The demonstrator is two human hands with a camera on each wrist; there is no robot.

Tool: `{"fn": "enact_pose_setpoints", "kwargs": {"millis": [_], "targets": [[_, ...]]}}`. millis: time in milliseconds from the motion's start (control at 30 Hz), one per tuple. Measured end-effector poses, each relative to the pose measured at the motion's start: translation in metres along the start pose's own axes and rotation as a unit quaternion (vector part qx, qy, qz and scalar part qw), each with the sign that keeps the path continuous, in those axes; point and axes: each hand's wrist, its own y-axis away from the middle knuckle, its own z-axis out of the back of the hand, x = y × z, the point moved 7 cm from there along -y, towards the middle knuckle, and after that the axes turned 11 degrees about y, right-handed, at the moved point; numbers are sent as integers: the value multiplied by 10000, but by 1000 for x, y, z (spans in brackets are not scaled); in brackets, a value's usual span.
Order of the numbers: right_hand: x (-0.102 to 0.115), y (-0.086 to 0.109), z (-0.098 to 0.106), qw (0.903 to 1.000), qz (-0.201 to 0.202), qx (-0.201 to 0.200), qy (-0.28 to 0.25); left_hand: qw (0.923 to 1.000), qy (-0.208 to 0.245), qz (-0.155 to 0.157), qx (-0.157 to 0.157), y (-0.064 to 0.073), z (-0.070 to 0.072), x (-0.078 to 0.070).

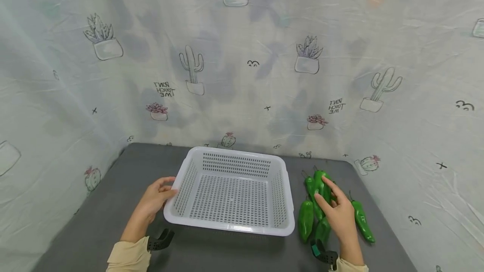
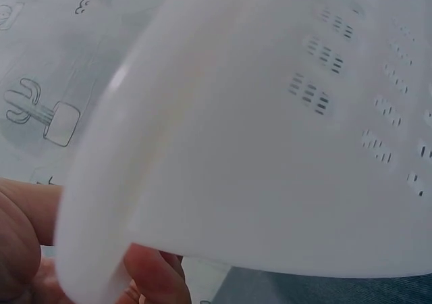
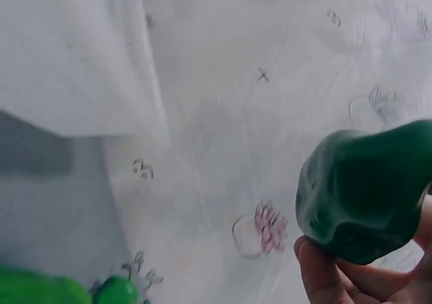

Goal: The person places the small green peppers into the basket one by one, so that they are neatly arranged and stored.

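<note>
My left hand [image 1: 156, 198] grips the left rim of a white perforated plastic basket [image 1: 230, 224], with fingers curled around its edge. In the left wrist view, the basket's side wall [image 2: 223, 182] fills most of the picture, and fingertips [image 2: 158, 277] show under the rim. To the basket's right, my right hand [image 1: 340, 213] holds a large green pepper [image 1: 322, 183] between thumb and fingers. The right wrist view shows this pepper [image 3: 364, 196] raised in front of the backdrop, its far side hidden. Inside the basket only the slotted floor and walls show.
Several more green peppers lie on the grey table [image 1: 113, 221] around the right hand, including one pepper [image 1: 306, 221] beside the basket and a long pepper [image 1: 363, 222] further right. A cactus-print sheet [image 1: 242, 74] surrounds the table's back and sides.
</note>
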Motion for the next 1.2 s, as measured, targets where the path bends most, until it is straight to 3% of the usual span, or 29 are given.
{"fn": "enact_pose_setpoints", "kwargs": {"millis": [300,500,800,1200], "targets": [[37,-15,-4,9991,435,26,-7,9998,-151,-16,-109,-1,0,-1],[59,-26,-22,9963,755,326,-240,9999,-82,-36,-109,-2,1,-1],[83,-40,-61,9917,695,857,-661,9999,-73,69,-99,2,0,1],[104,-56,-134,9777,571,1656,-1160,9997,-170,-34,-182,4,-1,-1]]}}
